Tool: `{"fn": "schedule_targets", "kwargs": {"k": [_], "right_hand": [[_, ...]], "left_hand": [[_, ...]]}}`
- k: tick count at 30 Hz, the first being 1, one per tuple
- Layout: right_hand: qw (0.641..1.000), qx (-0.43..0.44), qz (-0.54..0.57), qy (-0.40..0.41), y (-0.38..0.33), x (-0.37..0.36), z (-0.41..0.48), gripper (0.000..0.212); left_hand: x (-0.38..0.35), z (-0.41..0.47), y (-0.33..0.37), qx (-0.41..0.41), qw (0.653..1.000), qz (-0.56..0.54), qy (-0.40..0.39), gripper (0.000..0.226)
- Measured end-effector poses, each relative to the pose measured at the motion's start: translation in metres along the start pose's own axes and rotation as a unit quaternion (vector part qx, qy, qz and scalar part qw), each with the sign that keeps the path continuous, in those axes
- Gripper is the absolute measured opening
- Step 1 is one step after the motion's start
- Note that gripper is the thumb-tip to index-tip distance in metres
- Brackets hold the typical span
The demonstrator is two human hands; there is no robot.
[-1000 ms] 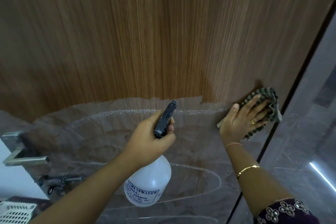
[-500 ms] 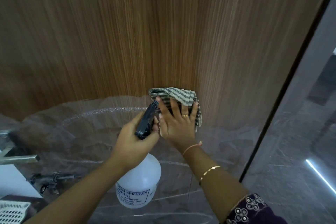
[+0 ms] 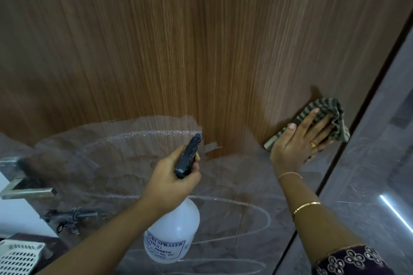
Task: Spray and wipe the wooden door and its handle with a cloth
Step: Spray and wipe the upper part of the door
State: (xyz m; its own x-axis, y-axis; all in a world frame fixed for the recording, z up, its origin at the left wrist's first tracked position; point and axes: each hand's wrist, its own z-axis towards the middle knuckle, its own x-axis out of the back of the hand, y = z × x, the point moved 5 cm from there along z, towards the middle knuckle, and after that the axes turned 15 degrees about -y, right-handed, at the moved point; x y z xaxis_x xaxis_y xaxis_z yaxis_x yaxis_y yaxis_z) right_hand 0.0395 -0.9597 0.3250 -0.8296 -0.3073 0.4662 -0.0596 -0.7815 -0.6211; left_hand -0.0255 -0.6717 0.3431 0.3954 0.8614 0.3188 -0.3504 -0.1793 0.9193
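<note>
My left hand [image 3: 172, 182] grips the black trigger head of a white plastic spray bottle [image 3: 173, 233], nozzle aimed at the door [image 3: 201, 51]. My right hand [image 3: 299, 140], fingers spread flat, presses a striped, crumpled cloth [image 3: 321, 107] against the vertical wood grain near the door's right edge. A metal handle [image 3: 24, 187] sits far left.

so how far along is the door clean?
Done: can't tell; the door shows no clear wiped patch. In hand: right hand presses the cloth flat near the door's right edge; left hand holds the spray bottle. Left: the handle, no hand on it.
</note>
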Motion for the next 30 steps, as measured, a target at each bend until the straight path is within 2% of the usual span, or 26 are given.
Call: {"fn": "schedule_targets", "kwargs": {"k": [2,5,8,12,15,17,20,22,24,27,30], "right_hand": [[1.000,-0.002,-0.002,-0.001,-0.011,-0.007,-0.006,0.054],[0.999,0.035,-0.024,-0.012,-0.031,-0.020,-0.024,0.054],[0.997,0.075,-0.029,-0.019,-0.062,-0.039,-0.049,0.054],[0.990,0.131,-0.029,-0.050,-0.119,-0.070,-0.091,0.050],[0.982,0.178,-0.027,-0.061,-0.173,-0.092,-0.130,0.055],[0.966,0.243,-0.046,-0.074,-0.218,-0.104,-0.155,0.060],[0.914,0.376,-0.090,-0.127,-0.281,-0.120,-0.192,0.067],[0.890,0.419,-0.112,-0.139,-0.305,-0.124,-0.205,0.069],[0.888,0.424,-0.117,-0.135,-0.310,-0.124,-0.205,0.065],[0.900,0.405,-0.107,-0.124,-0.295,-0.118,-0.194,0.061],[0.935,0.319,-0.116,-0.103,-0.259,-0.109,-0.174,0.058]], "left_hand": [[0.008,-0.004,-0.003,0.005,1.000,0.022,0.015,0.007],[0.022,-0.010,-0.009,0.018,0.998,0.043,0.034,0.013],[0.039,-0.019,-0.012,0.019,0.998,0.040,0.038,0.007],[0.072,-0.040,-0.013,0.028,0.997,0.027,0.064,0.015],[0.097,-0.062,-0.013,0.032,0.996,0.043,0.071,0.020],[0.116,-0.076,-0.014,0.029,0.995,0.053,0.084,0.019],[0.144,-0.096,-0.015,0.023,0.992,0.071,0.102,0.015],[0.161,-0.106,-0.013,0.023,0.989,0.082,0.119,0.021],[0.175,-0.112,-0.012,0.027,0.989,0.084,0.120,0.030],[0.190,-0.118,-0.013,0.031,0.991,0.069,0.109,0.024],[0.203,-0.123,-0.020,0.033,0.994,0.034,0.097,0.021]]}}
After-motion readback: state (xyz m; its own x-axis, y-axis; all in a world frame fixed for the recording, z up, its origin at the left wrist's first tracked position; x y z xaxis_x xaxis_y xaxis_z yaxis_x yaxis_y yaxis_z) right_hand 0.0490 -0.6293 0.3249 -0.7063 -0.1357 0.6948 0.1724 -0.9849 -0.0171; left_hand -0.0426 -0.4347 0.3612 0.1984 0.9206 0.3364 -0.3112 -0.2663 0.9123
